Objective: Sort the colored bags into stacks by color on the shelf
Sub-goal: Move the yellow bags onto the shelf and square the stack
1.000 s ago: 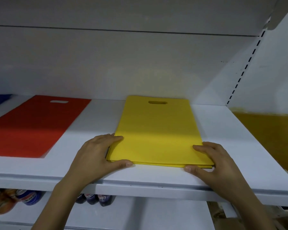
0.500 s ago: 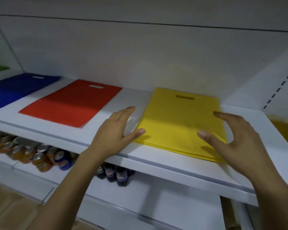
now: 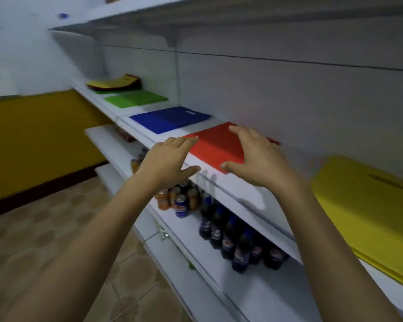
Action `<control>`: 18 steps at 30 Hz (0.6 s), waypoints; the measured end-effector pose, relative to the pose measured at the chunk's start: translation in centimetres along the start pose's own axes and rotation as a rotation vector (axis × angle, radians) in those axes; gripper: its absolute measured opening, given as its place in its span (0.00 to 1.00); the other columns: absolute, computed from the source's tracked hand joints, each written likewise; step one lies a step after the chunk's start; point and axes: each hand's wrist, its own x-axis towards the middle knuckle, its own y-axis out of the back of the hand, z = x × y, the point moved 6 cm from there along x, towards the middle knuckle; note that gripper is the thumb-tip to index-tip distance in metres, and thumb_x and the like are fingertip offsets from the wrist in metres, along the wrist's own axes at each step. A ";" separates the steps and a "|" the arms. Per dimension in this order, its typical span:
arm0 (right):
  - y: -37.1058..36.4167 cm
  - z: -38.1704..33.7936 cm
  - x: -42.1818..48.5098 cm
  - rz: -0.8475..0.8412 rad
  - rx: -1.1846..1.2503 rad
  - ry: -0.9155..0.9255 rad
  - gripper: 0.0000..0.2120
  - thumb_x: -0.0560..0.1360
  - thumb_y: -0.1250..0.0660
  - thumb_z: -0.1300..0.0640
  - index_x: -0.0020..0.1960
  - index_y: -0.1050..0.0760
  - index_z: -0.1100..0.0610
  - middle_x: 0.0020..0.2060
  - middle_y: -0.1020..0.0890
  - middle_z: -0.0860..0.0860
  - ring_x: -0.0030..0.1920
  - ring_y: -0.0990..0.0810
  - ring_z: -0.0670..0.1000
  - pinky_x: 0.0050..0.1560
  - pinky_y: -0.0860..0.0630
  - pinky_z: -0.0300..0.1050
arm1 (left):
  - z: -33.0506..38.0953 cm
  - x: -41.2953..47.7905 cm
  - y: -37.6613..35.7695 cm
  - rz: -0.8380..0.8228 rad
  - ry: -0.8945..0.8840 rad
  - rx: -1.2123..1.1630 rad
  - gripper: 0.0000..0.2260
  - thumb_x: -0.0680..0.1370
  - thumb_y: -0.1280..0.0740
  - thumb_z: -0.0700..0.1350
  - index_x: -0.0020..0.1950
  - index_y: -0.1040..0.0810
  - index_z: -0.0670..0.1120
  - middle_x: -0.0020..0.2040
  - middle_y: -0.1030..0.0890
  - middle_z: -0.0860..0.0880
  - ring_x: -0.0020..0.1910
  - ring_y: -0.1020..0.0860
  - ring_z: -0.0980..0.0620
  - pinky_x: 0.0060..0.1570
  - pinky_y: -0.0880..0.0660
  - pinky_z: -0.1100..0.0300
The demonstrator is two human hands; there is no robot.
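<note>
Probably a small shop: white display shelving [image 3: 242,196], soda cans [image 3: 182,202], cola bottles [image 3: 228,238].

The yellow stack [image 3: 363,217] runs off the right edge.

The light is soft, cool and rather dim. The upper shelf [image 3: 242,10] throws grey shade down the back panel [image 3: 289,94]. Faint finger shadows lie on the shelf edge [image 3: 207,178] below the left hand [image 3: 170,163] and right hand [image 3: 258,159], whose outlines are fuzzy. Motion blur smears the whole frame. The yellow bag [image 3: 370,205] and the floor [image 3: 33,240] are softest, and the bottles [image 3: 228,238] are streaked, with their labels barely legible. Wide-angle distortion slants and bows the shelf lines and stretches the forearms toward the lower corners. The far pile [image 3: 116,83] is unsharp.
</note>
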 end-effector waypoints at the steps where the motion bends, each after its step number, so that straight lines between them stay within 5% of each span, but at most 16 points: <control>1: -0.9 -1.5 1.1 -0.024 -0.019 0.029 0.39 0.71 0.30 0.42 0.76 0.45 0.49 0.72 0.35 0.52 0.70 0.33 0.55 0.66 0.32 0.55 | -2.2 -1.0 0.4 -0.002 0.057 0.023 0.33 0.77 0.38 0.60 0.78 0.45 0.51 0.74 0.35 0.50 0.71 0.35 0.47 0.64 0.33 0.50; 8: -8.1 -14.2 9.2 -0.227 -0.134 0.256 0.42 0.70 0.29 0.44 0.76 0.45 0.50 0.71 0.36 0.54 0.69 0.33 0.57 0.63 0.32 0.55 | -18.7 -7.9 1.3 -0.165 0.342 0.191 0.32 0.78 0.39 0.60 0.78 0.46 0.49 0.73 0.34 0.47 0.69 0.33 0.44 0.59 0.30 0.49; 13: -14.3 -25.4 15.4 -0.247 -0.150 0.348 0.35 0.69 0.29 0.43 0.71 0.37 0.53 0.65 0.30 0.55 0.64 0.29 0.58 0.57 0.31 0.54 | -30.9 -13.3 1.8 -0.116 0.539 0.237 0.33 0.78 0.39 0.59 0.78 0.48 0.48 0.73 0.35 0.46 0.70 0.34 0.45 0.62 0.31 0.49; 18: -22.5 -36.4 21.2 -0.384 -0.134 0.333 0.27 0.72 0.30 0.45 0.65 0.35 0.56 0.60 0.26 0.55 0.58 0.26 0.58 0.58 0.29 0.56 | -42.5 -18.3 -0.1 -0.310 0.759 0.271 0.30 0.78 0.39 0.58 0.77 0.44 0.48 0.72 0.33 0.45 0.69 0.34 0.43 0.65 0.35 0.45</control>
